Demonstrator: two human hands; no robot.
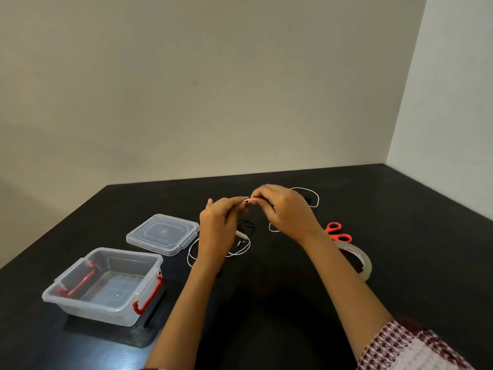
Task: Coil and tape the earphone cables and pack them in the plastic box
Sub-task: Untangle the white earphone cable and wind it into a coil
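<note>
Above the middle of the black table (280, 303), my left hand (217, 222) and my right hand (285, 212) pinch the same white earphone cable (317, 198) between their fingertips. That cable loops on the table behind my right hand and shows again below it. A second white cable (240, 252) lies in loops under my left hand, beside a thin black cable (246, 225). The open clear plastic box (66, 297) with red latches stands at the front left and holds nothing.
The box's clear lid (162, 233) lies flat behind the box. Orange-handled scissors (338, 232) rest right of my right wrist, and a roll of clear tape (360, 259) lies just in front of them. Walls close the table's far side.
</note>
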